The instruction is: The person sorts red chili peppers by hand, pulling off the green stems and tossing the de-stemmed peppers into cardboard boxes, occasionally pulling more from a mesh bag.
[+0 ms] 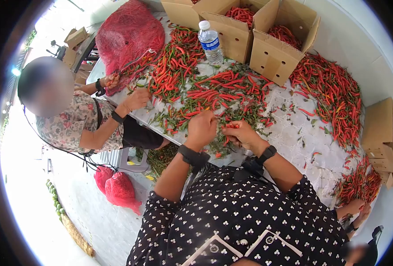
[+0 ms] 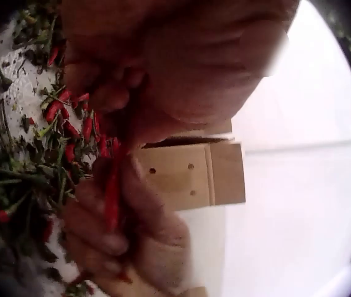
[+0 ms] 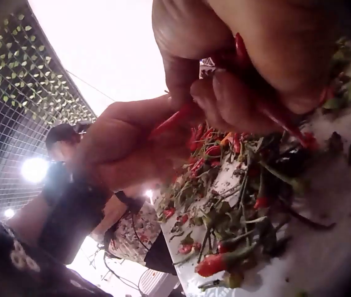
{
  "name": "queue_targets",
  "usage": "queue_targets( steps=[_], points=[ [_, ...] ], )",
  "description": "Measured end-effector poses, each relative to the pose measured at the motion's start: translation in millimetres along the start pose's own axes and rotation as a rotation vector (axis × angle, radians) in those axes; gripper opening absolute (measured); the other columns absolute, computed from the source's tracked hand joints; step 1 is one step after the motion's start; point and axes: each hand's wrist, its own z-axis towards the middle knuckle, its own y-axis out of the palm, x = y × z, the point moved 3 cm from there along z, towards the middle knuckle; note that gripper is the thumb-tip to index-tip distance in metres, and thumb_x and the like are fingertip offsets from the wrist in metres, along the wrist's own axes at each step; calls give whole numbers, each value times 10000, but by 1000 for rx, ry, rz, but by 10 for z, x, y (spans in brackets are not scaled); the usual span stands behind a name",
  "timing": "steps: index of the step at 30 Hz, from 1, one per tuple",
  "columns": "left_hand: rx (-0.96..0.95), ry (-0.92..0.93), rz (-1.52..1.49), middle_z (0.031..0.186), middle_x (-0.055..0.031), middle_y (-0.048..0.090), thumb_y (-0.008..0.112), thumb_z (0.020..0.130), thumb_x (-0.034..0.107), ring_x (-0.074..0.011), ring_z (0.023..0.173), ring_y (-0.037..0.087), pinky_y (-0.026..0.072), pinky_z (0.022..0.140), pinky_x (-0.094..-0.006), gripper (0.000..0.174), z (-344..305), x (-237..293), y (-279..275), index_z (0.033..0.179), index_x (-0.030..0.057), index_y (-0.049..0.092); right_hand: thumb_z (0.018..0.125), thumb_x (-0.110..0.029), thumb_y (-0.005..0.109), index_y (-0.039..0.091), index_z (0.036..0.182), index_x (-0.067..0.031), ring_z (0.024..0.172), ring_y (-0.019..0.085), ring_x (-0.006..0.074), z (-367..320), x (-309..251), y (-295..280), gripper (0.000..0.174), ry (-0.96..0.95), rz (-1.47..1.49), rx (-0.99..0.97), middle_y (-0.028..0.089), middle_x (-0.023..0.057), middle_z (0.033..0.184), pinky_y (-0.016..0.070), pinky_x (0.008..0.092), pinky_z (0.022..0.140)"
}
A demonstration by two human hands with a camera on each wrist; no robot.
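Observation:
Close together at the table's near edge are both hands. The right hand (image 1: 243, 134) curls its fingers round red chillies (image 1: 233, 126); in the right wrist view a chilli (image 3: 281, 117) sticks out of that hand (image 3: 250, 55). My left hand (image 1: 201, 128) is curled just left of it, its fingertips mostly hidden in the head view. In the left wrist view the left hand (image 2: 182, 62) is at the tip of a red chilli (image 2: 112, 192) lying along the right hand's fingers (image 2: 95, 216); whether it pinches anything is hidden. Loose chillies and green stems (image 1: 174, 116) lie beside the hands.
Chilli heaps (image 1: 329, 88) cover the table's back and right. Behind stand open cardboard boxes (image 1: 274, 55), a water bottle (image 1: 211, 44) and a red net sack (image 1: 130, 35). Another person (image 1: 81, 115) works at the left; other hands (image 1: 356, 208) reach in at the lower right.

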Motion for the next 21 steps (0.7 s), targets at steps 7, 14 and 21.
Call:
queue_targets(
  steps=[7, 14, 21],
  points=[
    [-59, 173, 588, 811, -109, 529, 579, 743, 106, -318, 686, 555, 446, 562, -414, 99, 218, -112, -101, 824, 50, 583, 823, -132, 565, 537, 873, -44, 501, 503, 98, -43, 30, -227, 105, -41, 285, -11, 543, 31, 652, 337, 204, 374],
    [-103, 165, 559, 894, -131, 537, 576, 764, 93, -318, 725, 562, 463, 581, -401, 93, 141, -250, 20, 840, 41, 591, 830, -97, 563, 541, 882, -34, 572, 570, 135, -92, -58, -215, 85, -96, 359, 19, 573, 57, 717, 403, 225, 376],
    [-315, -207, -245, 673, -5, 534, 570, 811, 126, -55, 625, 433, 401, 565, -264, 149, -42, -97, 132, 821, -22, 567, 799, -93, 622, 543, 852, -67, 543, 535, 85, -23, -86, -81, 99, -115, 208, 78, 566, 14, 679, 374, 199, 383]
  ],
)
